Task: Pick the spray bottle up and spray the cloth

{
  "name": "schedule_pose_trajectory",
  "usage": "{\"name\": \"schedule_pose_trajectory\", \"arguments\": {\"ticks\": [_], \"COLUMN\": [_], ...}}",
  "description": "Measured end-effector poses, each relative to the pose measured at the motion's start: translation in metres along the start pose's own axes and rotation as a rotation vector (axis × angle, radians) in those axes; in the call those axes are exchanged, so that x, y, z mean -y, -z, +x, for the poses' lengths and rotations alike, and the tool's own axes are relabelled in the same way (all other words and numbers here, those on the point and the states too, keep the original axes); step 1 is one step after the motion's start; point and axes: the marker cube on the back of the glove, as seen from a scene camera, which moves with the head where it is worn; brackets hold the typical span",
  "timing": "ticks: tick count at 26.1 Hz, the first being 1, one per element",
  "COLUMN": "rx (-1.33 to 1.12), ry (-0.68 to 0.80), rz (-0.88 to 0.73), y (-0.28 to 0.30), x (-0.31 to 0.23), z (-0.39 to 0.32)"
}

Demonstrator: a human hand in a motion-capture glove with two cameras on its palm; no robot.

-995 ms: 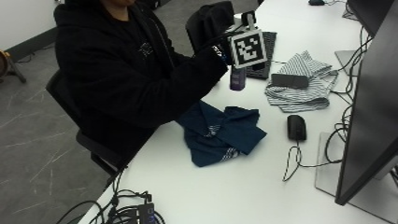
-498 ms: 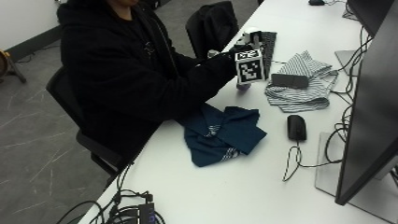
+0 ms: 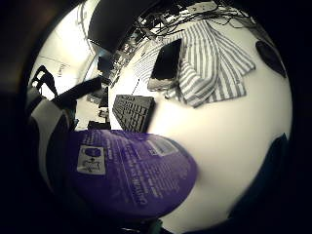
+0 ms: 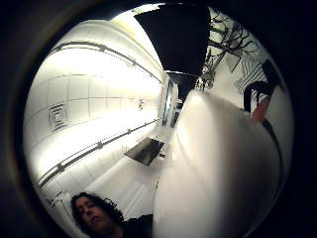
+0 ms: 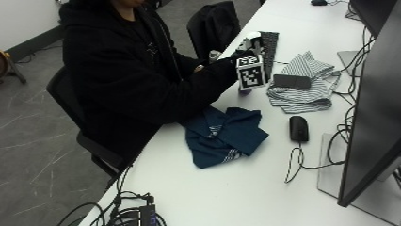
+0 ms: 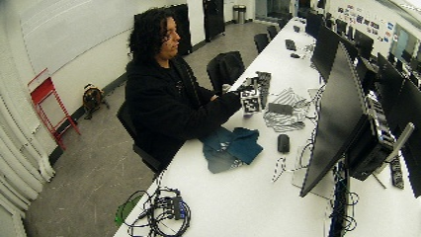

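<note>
While gripped, spray bottle (image 5: 245,89) above table (image 5: 251,188).

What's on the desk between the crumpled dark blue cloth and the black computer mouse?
Nothing: in the outside view, bare white table separates the dark blue cloth from the black mouse.

A seated person in a black sleeve reaches the right arm forward over the near edge of the table (image 5: 206,197). The gloved right hand (image 5: 233,66) is raised above the surface, fingers curled around a spray bottle (image 3: 131,175), which it grips upright. The bottle's white head (image 4: 218,168) sits close against the palm. The forearm slopes upward from the elbow to the wrist.
</note>
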Motion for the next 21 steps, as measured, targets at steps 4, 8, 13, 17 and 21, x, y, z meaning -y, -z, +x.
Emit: {"name": "schedule_pose_trajectory", "arguments": {"ticks": [4, 8, 13, 17, 21], "rx": [0.027, 0.026, 0.015, 0.016, 0.021], "ry": [0.009, 0.022, 0.037, 0.046, 0.043], "rz": [-0.012, -0.016, -0.007, -0.006, -0.02], "y": [0.003, 0.002, 0.0013, 0.0013, 0.0014], "x": [0.0005, 0.0003, 0.0005, 0.0008, 0.0007], "z": [0.0022, 0.0059, 0.0089, 0.0098, 0.0104]}}
